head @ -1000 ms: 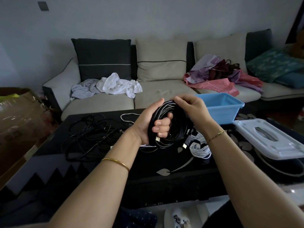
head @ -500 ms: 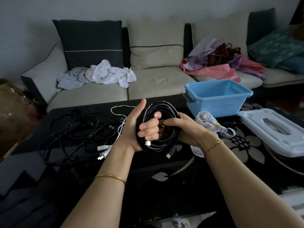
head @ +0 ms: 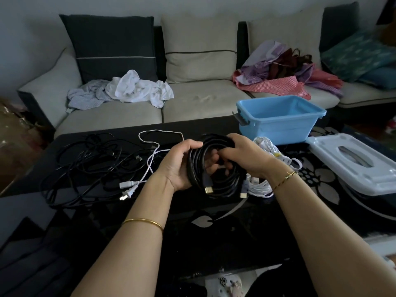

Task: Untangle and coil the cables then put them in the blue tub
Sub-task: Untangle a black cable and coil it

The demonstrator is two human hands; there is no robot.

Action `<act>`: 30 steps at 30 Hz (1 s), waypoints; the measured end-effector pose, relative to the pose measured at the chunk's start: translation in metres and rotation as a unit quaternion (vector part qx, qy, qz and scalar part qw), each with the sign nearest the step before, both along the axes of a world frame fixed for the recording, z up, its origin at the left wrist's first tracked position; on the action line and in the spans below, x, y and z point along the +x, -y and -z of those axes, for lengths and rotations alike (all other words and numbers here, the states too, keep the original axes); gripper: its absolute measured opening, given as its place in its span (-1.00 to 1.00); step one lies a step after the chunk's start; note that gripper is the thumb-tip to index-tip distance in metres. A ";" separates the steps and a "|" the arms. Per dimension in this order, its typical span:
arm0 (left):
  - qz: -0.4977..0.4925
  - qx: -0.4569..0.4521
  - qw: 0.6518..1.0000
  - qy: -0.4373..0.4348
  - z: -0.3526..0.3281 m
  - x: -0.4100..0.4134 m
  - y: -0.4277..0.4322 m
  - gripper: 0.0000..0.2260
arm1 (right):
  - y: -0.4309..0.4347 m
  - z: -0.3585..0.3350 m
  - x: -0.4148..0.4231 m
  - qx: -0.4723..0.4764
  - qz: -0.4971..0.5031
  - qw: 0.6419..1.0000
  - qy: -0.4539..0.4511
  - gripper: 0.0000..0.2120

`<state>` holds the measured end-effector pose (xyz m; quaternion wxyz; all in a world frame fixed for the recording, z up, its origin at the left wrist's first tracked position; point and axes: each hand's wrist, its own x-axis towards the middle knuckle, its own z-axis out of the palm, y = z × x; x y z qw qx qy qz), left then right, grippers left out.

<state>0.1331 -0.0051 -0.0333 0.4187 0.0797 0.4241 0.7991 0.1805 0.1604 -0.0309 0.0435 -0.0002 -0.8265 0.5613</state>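
Observation:
A coiled black cable (head: 222,185) with gold-tipped plugs hangs just above the dark table. My left hand (head: 181,166) grips the coil's left side, fingers curled through the loop. My right hand (head: 242,155) holds the coil's top right, fingers curled over the strands. The blue tub (head: 278,118), open and holding nothing that I can see, stands at the table's far right. A coiled white cable (head: 267,185) lies on the table under my right wrist. A tangle of black cables (head: 90,163) and a loose white cable (head: 150,163) with a plug lie on the left.
The tub's white lid (head: 353,161) lies on the table at the right. Behind the black table (head: 214,232) is a sofa (head: 192,103) with white clothes (head: 137,88) and a pile of coloured fabric (head: 285,71). A cardboard box (head: 12,138) stands at the left.
The view has tilted down and both hands have lowered the black coil toward the table. My right hand moved from the coil's top into its middle and right side.

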 end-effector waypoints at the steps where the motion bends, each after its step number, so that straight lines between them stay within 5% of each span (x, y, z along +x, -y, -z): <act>1: 0.005 -0.035 0.999 -0.021 -0.002 0.000 0.001 -0.75 | -0.001 0.000 0.004 0.047 -0.012 0.999 0.006 -0.98; 6: -0.029 -0.229 0.960 -0.161 -0.006 0.009 -0.014 -0.74 | 0.002 -0.004 0.014 0.151 -0.024 0.988 -0.001 -0.93; 14: -0.115 -0.188 0.949 -0.226 -0.004 0.018 -0.045 -0.71 | -0.014 0.002 0.025 0.055 0.083 0.995 -0.026 -0.92; 19: -0.086 -0.214 0.957 -0.179 -0.009 0.027 -0.068 -0.55 | -0.028 0.009 0.036 0.160 0.153 0.973 -0.061 -0.93; 30: -0.112 -0.250 0.931 -0.240 0.010 0.030 -0.117 -0.72 | -0.055 0.033 0.047 0.113 0.217 0.967 -0.072 -0.84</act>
